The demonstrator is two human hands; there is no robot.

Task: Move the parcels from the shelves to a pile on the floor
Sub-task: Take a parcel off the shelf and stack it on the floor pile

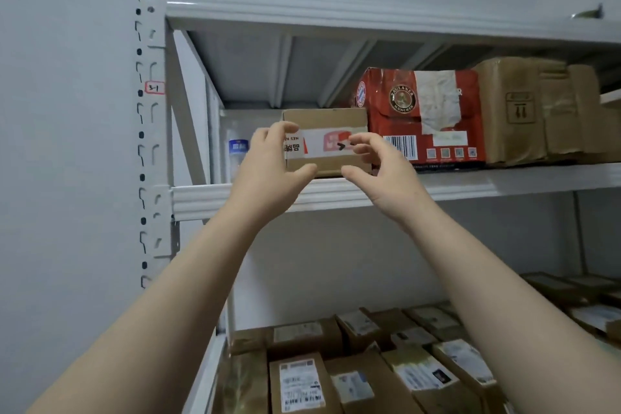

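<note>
A small cardboard box (327, 121) is seen on the upper shelf (470, 182), beside a red carton (437, 118). It is framed by the left hand (268, 165) and right hand (379, 171), fingers curved; whether it is grasped cannot be told.

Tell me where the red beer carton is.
In the head view, the red beer carton stands on the middle shelf, right of centre, between the small brown box on its left and a tall brown carton on its right.
</note>
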